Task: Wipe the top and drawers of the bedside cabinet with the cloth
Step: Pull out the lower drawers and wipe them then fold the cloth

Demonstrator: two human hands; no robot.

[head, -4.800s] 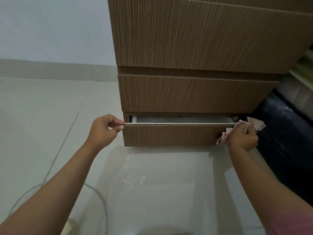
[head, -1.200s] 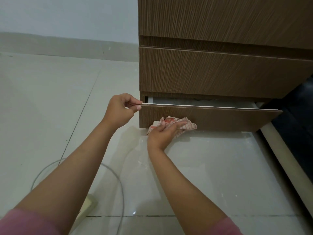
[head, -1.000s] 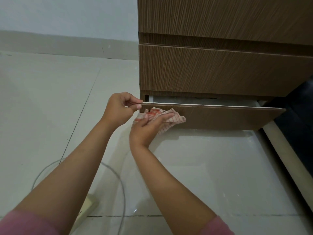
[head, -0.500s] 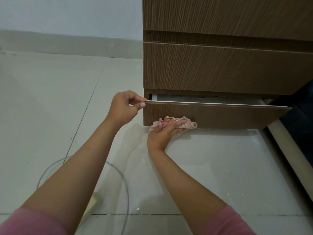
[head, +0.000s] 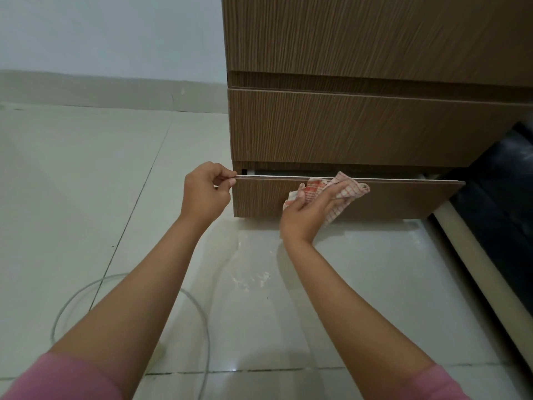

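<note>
The brown wood-grain bedside cabinet (head: 375, 122) fills the upper right. Its bottom drawer (head: 403, 199) is pulled out a little, showing a pale strip of its inside behind the front panel. My left hand (head: 204, 194) pinches the top left corner of that drawer front. With my right hand (head: 310, 212) I press a red-and-white checked cloth (head: 337, 192) flat against the drawer front, left of its middle and close to the top edge. The two drawers above are closed. The cabinet top is out of view.
Pale glossy floor tiles (head: 86, 183) spread left and in front, with white dust specks (head: 253, 280) below the drawer. A thin white cable (head: 72, 301) loops on the floor at lower left. A dark bed side with a cream rail (head: 478, 272) runs along the right.
My right hand has slid the cloth rightward and up along the bottom drawer front, from its lower left area toward the top edge. My left hand still holds the drawer corner.
</note>
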